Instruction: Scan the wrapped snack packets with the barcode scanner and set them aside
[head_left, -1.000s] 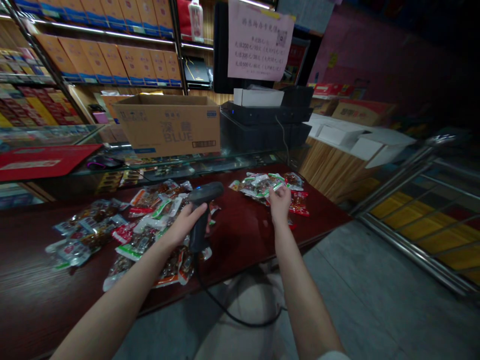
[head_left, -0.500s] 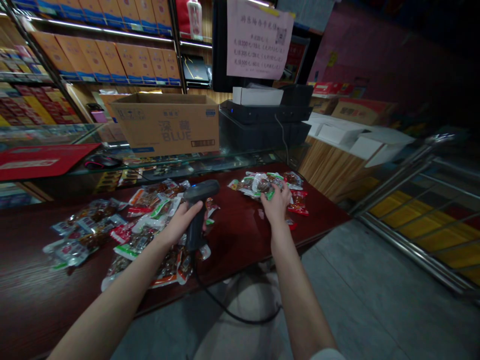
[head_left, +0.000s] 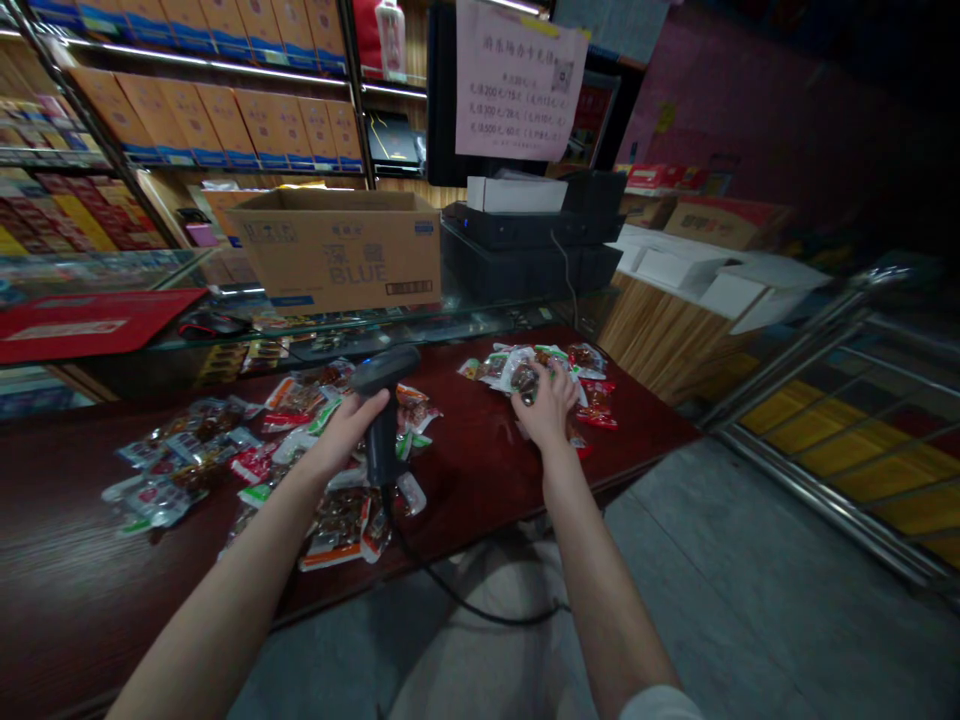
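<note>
My left hand [head_left: 341, 432] is wrapped round the grip of a dark barcode scanner [head_left: 383, 430], held over a pile of clear snack packets [head_left: 339, 528] with brown contents. A black cable hangs from the scanner's base. On the right of the table, my right hand [head_left: 546, 408] has its fingers curled on a snack packet [head_left: 523, 380] at the near side of a smaller heap. Its fingertips are partly hidden among the packets. Red-edged packets [head_left: 598, 402] lie just right of that hand.
Dark red table [head_left: 469, 470] under the packets. More packets [head_left: 176, 460] lie at left. Behind stands a glass counter with a cardboard box [head_left: 337, 255], a mouse [head_left: 212, 325], a red sheet [head_left: 90, 325] and a monitor with a paper sign [head_left: 517, 85]. A metal railing [head_left: 825, 500] is at right.
My left hand and the scanner have shifted slightly left and up over the pile. My right hand has moved slightly left, with the packet at its fingers shifted a little toward me.
</note>
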